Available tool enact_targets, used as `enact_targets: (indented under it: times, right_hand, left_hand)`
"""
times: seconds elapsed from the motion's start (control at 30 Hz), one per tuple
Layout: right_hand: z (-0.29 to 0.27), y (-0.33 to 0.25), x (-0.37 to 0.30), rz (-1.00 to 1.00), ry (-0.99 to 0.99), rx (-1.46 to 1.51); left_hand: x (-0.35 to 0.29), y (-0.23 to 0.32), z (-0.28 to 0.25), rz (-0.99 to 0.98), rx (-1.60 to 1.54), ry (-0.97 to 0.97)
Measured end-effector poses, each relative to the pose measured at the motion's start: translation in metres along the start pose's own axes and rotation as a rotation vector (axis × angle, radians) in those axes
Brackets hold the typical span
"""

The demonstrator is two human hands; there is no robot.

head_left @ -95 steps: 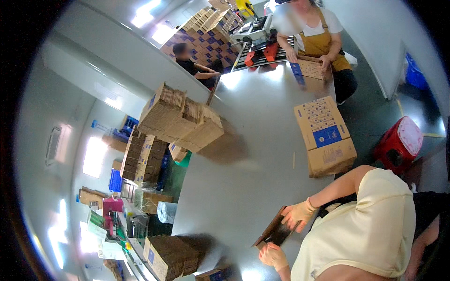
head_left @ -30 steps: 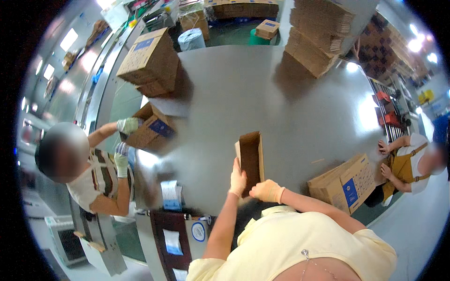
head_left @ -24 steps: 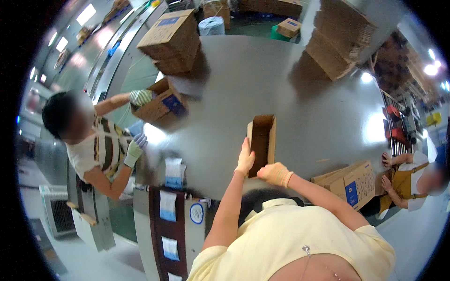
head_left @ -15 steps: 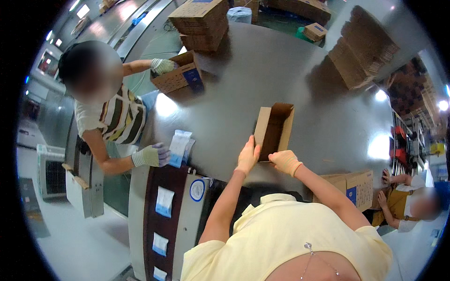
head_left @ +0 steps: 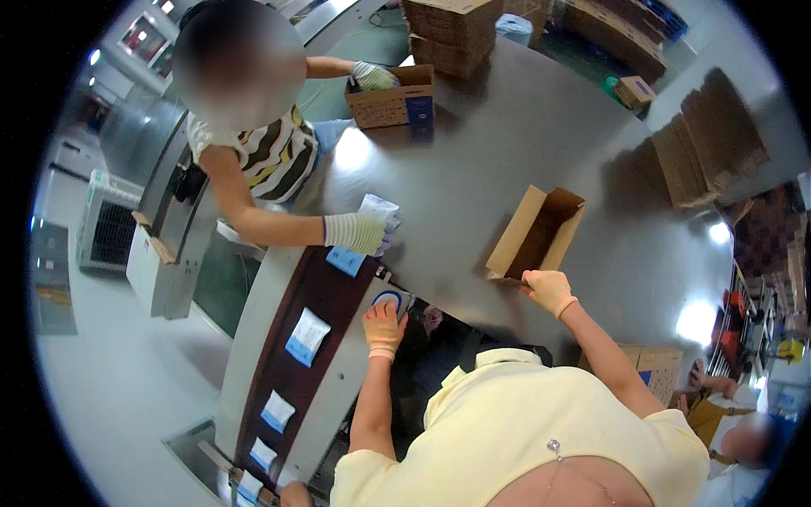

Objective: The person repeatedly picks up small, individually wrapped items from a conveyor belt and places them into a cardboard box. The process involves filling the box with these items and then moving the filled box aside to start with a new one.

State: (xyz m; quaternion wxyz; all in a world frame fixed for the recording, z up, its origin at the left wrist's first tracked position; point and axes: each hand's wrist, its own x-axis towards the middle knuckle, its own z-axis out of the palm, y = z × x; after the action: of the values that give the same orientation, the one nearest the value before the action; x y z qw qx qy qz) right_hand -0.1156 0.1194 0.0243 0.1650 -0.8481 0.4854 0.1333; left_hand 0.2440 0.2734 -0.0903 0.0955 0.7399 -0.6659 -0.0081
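An open brown cardboard box [head_left: 534,233] lies on the grey table [head_left: 507,135], its opening facing up. My right hand [head_left: 547,291], in an orange glove, grips the box's near flap. My left hand [head_left: 384,326], also gloved, rests on a round blue and white packet [head_left: 392,301] at the edge of the dark conveyor belt [head_left: 317,321]. The fingers lie flat over the packet; whether they grip it is unclear.
A person in a striped shirt across the belt holds white packets [head_left: 376,221] with a gloved hand [head_left: 355,233] and reaches into another box [head_left: 390,96]. More blue and white packets [head_left: 307,335] lie along the belt. Stacks of flat cardboard [head_left: 706,144] stand at the table's far side. Another person sits at lower right.
My left hand has left the box and moved down left onto the packet by the belt. My right hand stays on the box. The view has swung toward the belt.
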Motion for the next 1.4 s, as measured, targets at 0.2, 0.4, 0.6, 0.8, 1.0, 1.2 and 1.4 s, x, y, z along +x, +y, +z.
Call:
enact_targets:
  times: [0.2,0.4,0.6,0.8,1.0,1.2,1.4]
  right_hand:
    - [0.005,-0.005,0.002,0.040,0.040,0.021]
    - [-0.003,-0.018,-0.003,0.057,0.077,0.002]
    - [0.008,-0.025,-0.009,0.043,0.073,0.015]
    - [0.013,-0.023,-0.012,0.089,0.094,0.054]
    - [0.007,-0.031,-0.013,0.098,0.078,0.062]
    - [0.012,-0.026,-0.009,0.109,0.064,0.050]
    - [0.012,-0.026,-0.006,0.076,0.091,0.025]
  left_hand:
    - [0.003,0.000,0.000,0.013,-0.045,0.049]
    - [0.001,-0.001,-0.004,-0.020,-0.056,0.041]
    - [0.005,0.002,-0.007,-0.023,-0.085,0.015]
    - [0.007,0.003,-0.011,0.009,-0.078,0.083]
    - [0.005,0.001,-0.010,0.007,-0.064,0.082]
    - [0.008,0.003,-0.014,0.010,-0.073,0.036]
    - [0.003,0.000,-0.004,-0.020,-0.082,0.020]
